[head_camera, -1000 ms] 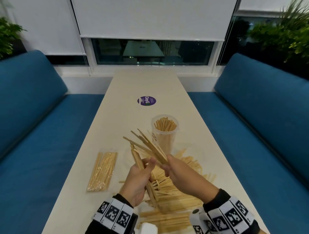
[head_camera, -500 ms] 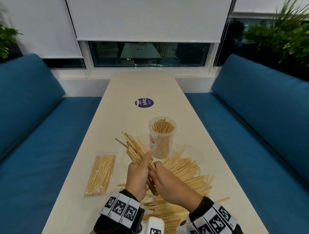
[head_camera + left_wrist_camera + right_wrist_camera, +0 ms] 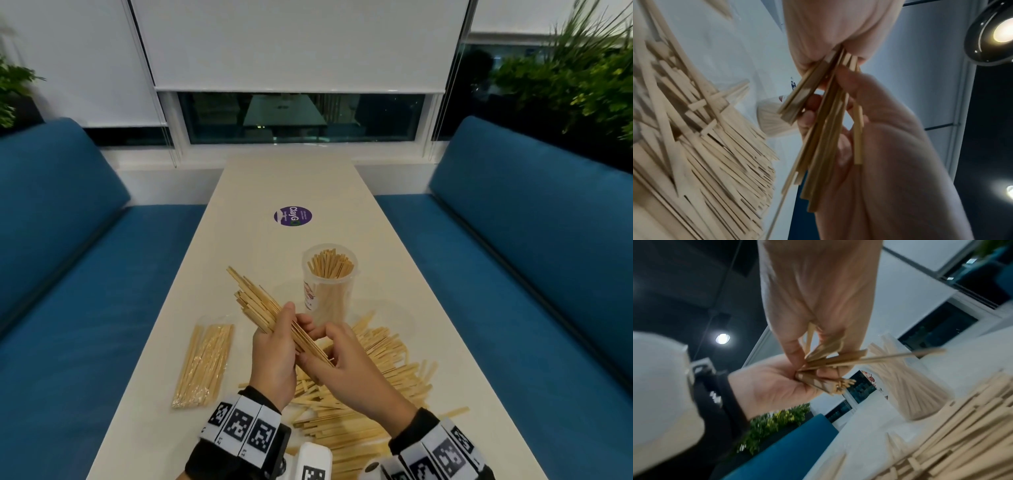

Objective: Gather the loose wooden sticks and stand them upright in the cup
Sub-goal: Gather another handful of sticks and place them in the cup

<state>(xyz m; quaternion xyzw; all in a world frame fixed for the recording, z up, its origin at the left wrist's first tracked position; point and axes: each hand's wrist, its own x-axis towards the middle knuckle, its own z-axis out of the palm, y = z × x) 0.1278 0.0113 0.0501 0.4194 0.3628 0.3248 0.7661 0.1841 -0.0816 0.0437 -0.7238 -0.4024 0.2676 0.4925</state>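
A bundle of wooden sticks (image 3: 263, 310) slants up to the left above the table, held by both hands. My left hand (image 3: 274, 346) grips its middle and my right hand (image 3: 329, 356) pinches its lower end. In the left wrist view the bundle (image 3: 824, 123) fans out between the fingers, and the right wrist view shows the bundle (image 3: 830, 360) the same way. A clear plastic cup (image 3: 329, 284) with several sticks standing upright in it sits just beyond the hands. A heap of loose sticks (image 3: 373, 383) lies on the table under and right of the hands.
A sealed clear packet of sticks (image 3: 205, 363) lies left of the hands. A purple round sticker (image 3: 293, 216) sits farther up the cream table (image 3: 284, 181). Blue benches (image 3: 513, 274) flank both long sides. A white device (image 3: 313, 462) is at the near edge.
The splayed sticks have been drawn together into a tighter bundle. Both hands have closed in on it and it now leans further to the left.
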